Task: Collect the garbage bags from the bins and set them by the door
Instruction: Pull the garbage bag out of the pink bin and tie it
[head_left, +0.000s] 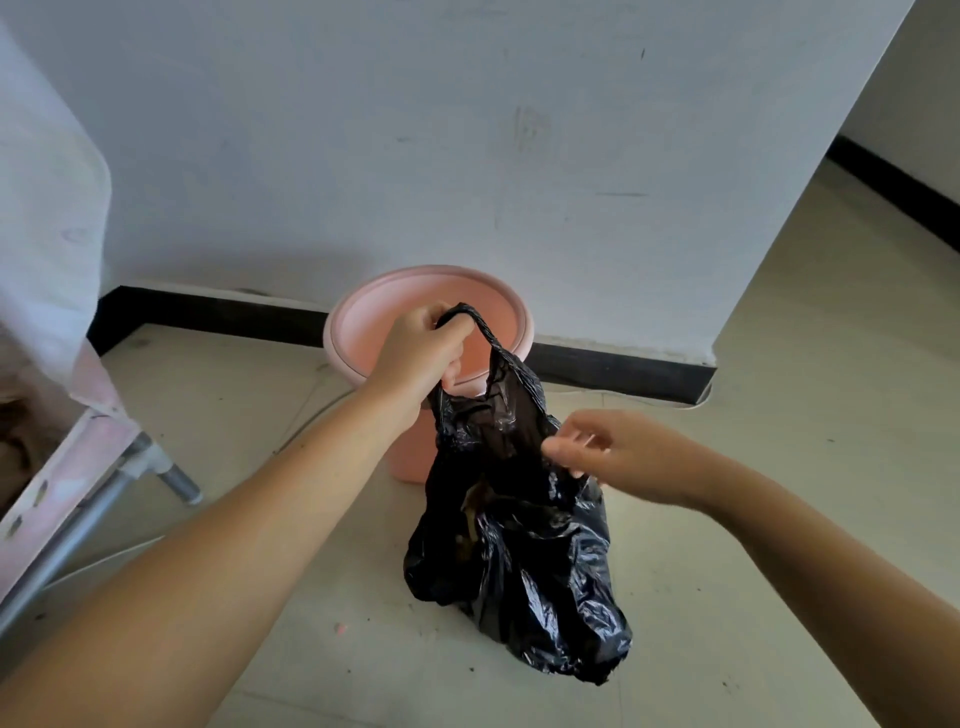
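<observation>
A black garbage bag (524, 561) hangs out of the pink bin (374, 322), in front of it and above the floor. My left hand (421, 353) is shut on the bag's looped handle at the top, over the bin's mouth. My right hand (613, 452) is at the bag's right side near its upper part, fingers loosely curled and touching or nearly touching the plastic; it is blurred. The bin stands against the white wall and shows no liner inside.
A black skirting strip (623, 371) runs along the wall's foot. At the left stands a folding frame with metal legs (104, 499) draped in pinkish cloth. A thin cable (306, 426) lies on the tiled floor. A passage opens at the right past the wall corner (722, 343).
</observation>
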